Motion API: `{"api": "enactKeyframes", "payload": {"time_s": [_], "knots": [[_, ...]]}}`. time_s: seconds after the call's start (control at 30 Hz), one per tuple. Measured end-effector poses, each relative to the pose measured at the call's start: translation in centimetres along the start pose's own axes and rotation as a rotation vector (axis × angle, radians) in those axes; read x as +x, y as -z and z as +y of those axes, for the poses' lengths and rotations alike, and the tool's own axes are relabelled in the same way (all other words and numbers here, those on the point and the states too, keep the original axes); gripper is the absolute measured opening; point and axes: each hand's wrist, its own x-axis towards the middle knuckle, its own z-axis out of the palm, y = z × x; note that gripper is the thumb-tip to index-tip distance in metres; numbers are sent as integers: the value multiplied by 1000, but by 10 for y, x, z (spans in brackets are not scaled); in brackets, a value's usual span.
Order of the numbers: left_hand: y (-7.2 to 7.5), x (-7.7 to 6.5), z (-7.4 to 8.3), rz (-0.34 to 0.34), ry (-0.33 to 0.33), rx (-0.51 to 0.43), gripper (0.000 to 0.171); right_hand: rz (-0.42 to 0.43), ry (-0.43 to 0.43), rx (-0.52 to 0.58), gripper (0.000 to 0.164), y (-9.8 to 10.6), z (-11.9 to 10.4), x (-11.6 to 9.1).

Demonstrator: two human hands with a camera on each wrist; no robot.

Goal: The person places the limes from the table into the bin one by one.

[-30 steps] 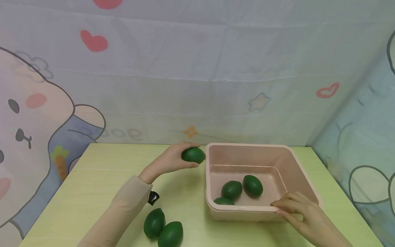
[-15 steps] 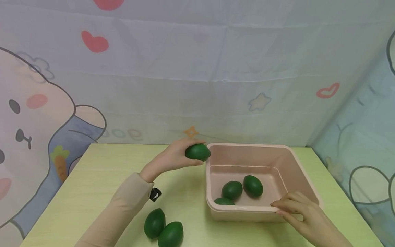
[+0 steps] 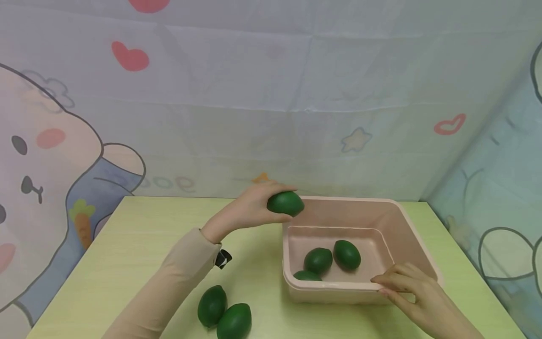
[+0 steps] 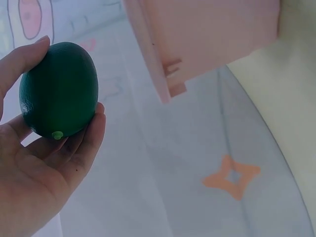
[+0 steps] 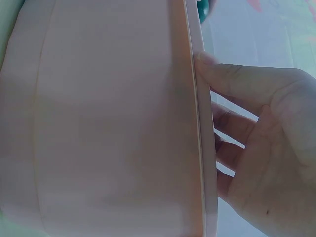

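On the left of the worktop (image 3: pixel 139 245), you have one green fruit (image 3: pixel 212 306) and, touching it, a second green fruit (image 3: pixel 234 321). Both look smooth and hard, probably light and a bit slippery, unlikely to bruise; take each round its fat middle, not by the tapered ends.

Next, your left grip (image 3: pixel 243 210) is parted just to a fruit's width, thumb and fingers curled about the held fruit (image 3: pixel 285 203). That one is up off the worktop by the bin's far left corner; the left wrist view shows it apart from the wall, with its pale stem end uncovered. You can't tell from here whether it is over the opening.

Your bin (image 3: pixel 338 286) looks like thin, stiff, light plastic that could slide if nudged, so the rim is the place to hold. Inside, left to right, lie three fruits (image 3: pixel 318 261), the leftmost partly hidden by the near rim.

Furthest right, your right grip (image 3: pixel 412 292) is nearly closed, pinching that near rim.

Your count: six fruits (two loose, one held, three inside) and one bin.
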Motion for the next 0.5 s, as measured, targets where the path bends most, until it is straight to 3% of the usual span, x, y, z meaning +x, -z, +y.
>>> {"api": "enactKeyframes", "payload": {"time_s": [0.23,0.5], "knots": [[0,8,10,-24,0,6,61,-5,-29,17,38,0,-1,0],[-2,19,18,-46,-58,7,60,-15,-49,18,37,1,-3,0]]}}
